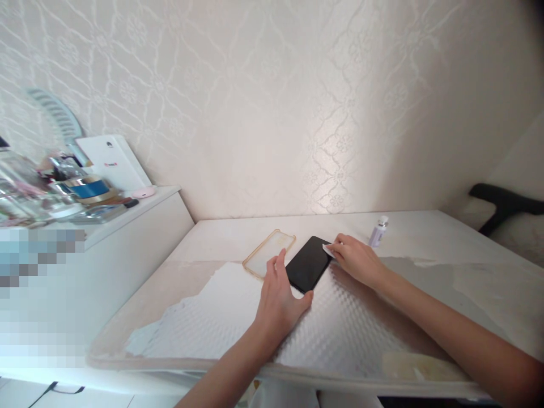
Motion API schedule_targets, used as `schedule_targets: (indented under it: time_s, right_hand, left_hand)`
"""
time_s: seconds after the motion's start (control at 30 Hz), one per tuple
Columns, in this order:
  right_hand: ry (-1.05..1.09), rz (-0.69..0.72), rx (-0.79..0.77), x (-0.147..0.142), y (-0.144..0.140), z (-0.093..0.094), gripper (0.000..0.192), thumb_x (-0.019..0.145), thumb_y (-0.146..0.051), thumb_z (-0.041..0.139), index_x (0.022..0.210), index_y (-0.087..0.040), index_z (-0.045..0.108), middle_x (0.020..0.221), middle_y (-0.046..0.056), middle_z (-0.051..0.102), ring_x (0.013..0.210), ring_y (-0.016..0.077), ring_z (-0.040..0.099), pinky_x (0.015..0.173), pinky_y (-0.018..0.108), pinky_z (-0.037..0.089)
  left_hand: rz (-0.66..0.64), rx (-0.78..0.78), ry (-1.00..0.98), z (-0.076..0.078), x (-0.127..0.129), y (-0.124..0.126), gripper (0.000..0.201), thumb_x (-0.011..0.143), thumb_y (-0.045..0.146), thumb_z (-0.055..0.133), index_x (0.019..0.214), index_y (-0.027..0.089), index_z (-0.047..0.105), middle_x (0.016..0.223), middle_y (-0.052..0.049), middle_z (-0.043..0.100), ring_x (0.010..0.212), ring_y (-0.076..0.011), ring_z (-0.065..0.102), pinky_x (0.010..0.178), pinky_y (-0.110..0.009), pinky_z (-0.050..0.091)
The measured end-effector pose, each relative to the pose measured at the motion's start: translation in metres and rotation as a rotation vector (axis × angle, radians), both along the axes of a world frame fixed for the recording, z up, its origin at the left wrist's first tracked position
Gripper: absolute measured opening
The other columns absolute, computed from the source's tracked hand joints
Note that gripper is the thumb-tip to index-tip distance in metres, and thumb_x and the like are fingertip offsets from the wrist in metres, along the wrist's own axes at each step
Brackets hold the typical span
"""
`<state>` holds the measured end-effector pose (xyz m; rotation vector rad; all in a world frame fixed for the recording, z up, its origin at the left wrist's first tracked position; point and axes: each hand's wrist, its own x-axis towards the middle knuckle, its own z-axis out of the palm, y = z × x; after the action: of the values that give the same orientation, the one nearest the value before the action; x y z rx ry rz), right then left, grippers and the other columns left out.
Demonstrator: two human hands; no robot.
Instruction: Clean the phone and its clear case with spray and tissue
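A black smartphone [309, 265] lies screen up on the table. My left hand [280, 294] is at its near left side, thumb by the lower corner and fingers along the left edge, holding it in place. Pinched in the fingers of my right hand [355, 258] is a small white wipe [327, 250], pressed against the upper right part of the screen. Just left of the phone rests a clear phone case [266, 255] with a yellowish rim. Beyond my right hand a small pale bottle [378, 231] with a silvery cap stands upright.
A silvery textured mat [204, 311] covers part of the white table [229, 235]. On the left, a white cabinet [140, 226] carries a white box [113, 164], a blue and gold tape roll [89, 188], a comb [63, 116] and jars. A black chair part [505, 201] is at right.
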<state>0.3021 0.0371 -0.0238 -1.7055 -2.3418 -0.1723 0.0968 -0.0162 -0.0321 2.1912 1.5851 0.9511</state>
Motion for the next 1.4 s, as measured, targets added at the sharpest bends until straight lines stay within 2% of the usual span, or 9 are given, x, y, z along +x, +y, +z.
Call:
schedule_targets:
  time_s: [0.1, 0.27, 0.5, 0.63, 0.73, 0.83, 1.03, 1.2, 1.4]
  right_hand:
    - [-0.033, -0.081, -0.004, -0.001, 0.012, 0.001, 0.029, 0.086, -0.021, 0.035, 0.097, -0.020, 0.062, 0.092, 0.009, 0.054, 0.087, 0.0193, 0.051, 0.062, 0.026, 0.036]
    - [0.052, -0.088, 0.118, -0.001, 0.010, 0.000, 0.030, 0.086, -0.022, 0.035, 0.102, -0.020, 0.060, 0.094, 0.007, 0.055, 0.087, 0.0184, 0.052, 0.065, 0.026, 0.038]
    - [0.174, -0.065, 0.215, 0.013, 0.007, -0.003, 0.031, 0.086, -0.025, 0.035, 0.102, -0.019, 0.061, 0.090, 0.006, 0.056, 0.083, 0.0174, 0.053, 0.066, 0.027, 0.039]
    - [0.286, -0.073, 0.295, 0.015, 0.006, -0.001, 0.031, 0.086, -0.026, 0.036, 0.102, -0.019, 0.061, 0.089, 0.006, 0.056, 0.079, 0.0165, 0.053, 0.065, 0.027, 0.040]
    - [0.364, -0.057, 0.356, 0.013, 0.005, 0.000, 0.030, 0.085, -0.026, 0.037, 0.102, -0.018, 0.061, 0.088, 0.007, 0.056, 0.080, 0.0166, 0.053, 0.068, 0.027, 0.041]
    - [0.432, -0.018, 0.412, 0.009, 0.008, -0.003, 0.030, 0.085, -0.026, 0.037, 0.101, -0.018, 0.061, 0.086, 0.007, 0.056, 0.077, 0.0160, 0.053, 0.068, 0.027, 0.042]
    - [0.427, -0.003, 0.383, -0.003, 0.016, -0.014, 0.028, 0.084, -0.025, 0.039, 0.099, -0.020, 0.062, 0.084, 0.006, 0.056, 0.077, 0.0169, 0.054, 0.068, 0.028, 0.043]
    - [0.358, 0.077, 0.177, -0.022, 0.007, -0.016, 0.026, 0.084, -0.021, 0.039, 0.096, -0.020, 0.062, 0.085, 0.006, 0.055, 0.080, 0.0159, 0.053, 0.070, 0.027, 0.042]
    - [0.363, 0.255, 0.089, -0.066, -0.021, -0.001, 0.025, 0.084, -0.017, 0.039, 0.095, -0.019, 0.062, 0.083, 0.004, 0.053, 0.076, 0.0130, 0.051, 0.066, 0.024, 0.039]
  left_hand:
    - [-0.031, 0.027, 0.052, -0.001, -0.001, 0.000, 0.070, 0.065, 0.029, 0.057, 0.128, 0.016, 0.028, 0.123, -0.012, 0.036, 0.113, -0.0243, 0.038, 0.094, -0.039, 0.033]
    - [-0.064, 0.071, 0.158, -0.004, -0.003, 0.001, 0.051, 0.070, 0.033, 0.054, 0.117, 0.017, 0.044, 0.121, -0.012, 0.041, 0.114, -0.0253, 0.037, 0.096, -0.041, 0.030]
    - [-0.183, 0.092, 0.336, 0.002, -0.004, 0.006, 0.048, 0.077, 0.041, 0.045, 0.117, 0.014, 0.047, 0.120, -0.015, 0.047, 0.111, -0.0257, 0.044, 0.093, -0.039, 0.034]
    - [-0.206, 0.038, 0.393, 0.015, -0.006, 0.009, 0.045, 0.084, 0.042, 0.032, 0.120, 0.017, 0.044, 0.097, -0.010, 0.061, 0.085, -0.0220, 0.058, 0.075, -0.034, 0.044]
    - [-0.133, -0.021, 0.209, 0.021, -0.010, 0.016, 0.041, 0.088, 0.036, 0.022, 0.115, 0.020, 0.047, 0.082, -0.005, 0.064, 0.070, -0.0177, 0.059, 0.069, -0.031, 0.044]
    - [-0.072, -0.077, -0.084, 0.019, -0.014, 0.025, 0.040, 0.088, 0.035, 0.022, 0.101, 0.017, 0.055, 0.083, -0.006, 0.063, 0.075, -0.0178, 0.059, 0.072, -0.031, 0.043]
    - [-0.110, -0.696, -0.771, 0.017, -0.009, 0.022, 0.033, 0.084, 0.036, 0.036, 0.099, 0.012, 0.053, 0.077, -0.008, 0.064, 0.060, -0.0183, 0.061, 0.058, -0.033, 0.049]
    - [-0.096, -0.831, -0.991, 0.019, -0.007, 0.019, 0.026, 0.083, 0.025, 0.041, 0.098, 0.008, 0.055, 0.076, -0.011, 0.065, 0.066, -0.0183, 0.063, 0.065, -0.033, 0.051]
    - [-0.098, -0.876, -1.134, 0.015, -0.013, 0.025, 0.020, 0.082, 0.020, 0.043, 0.088, 0.006, 0.056, 0.079, -0.015, 0.065, 0.068, -0.0183, 0.063, 0.067, -0.034, 0.051]
